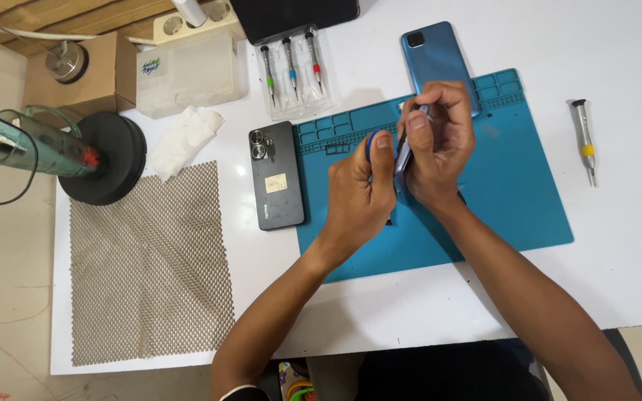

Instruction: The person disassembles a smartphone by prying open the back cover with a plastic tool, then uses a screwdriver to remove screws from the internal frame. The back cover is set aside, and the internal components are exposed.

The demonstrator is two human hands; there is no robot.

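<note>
Over the teal work mat [514,193], my right hand [440,145] grips a slim phone [403,152] held on edge, thumb near its top. My left hand [362,189] pinches a small blue pick [369,145] against the phone's left edge. Both hands touch each other around the phone. A blue phone back cover [434,56] lies face down just beyond my right hand, half on the mat. A black phone [276,174], camera side up, lies left of the mat near my left hand.
A clear case with three screwdrivers [291,70] sits behind the mat. A lone screwdriver [583,141] lies at right. A brown mesh pad [146,267], a white tissue [183,137], a black round base [109,160], a plastic box [191,74] and a cardboard box [83,70] are at left.
</note>
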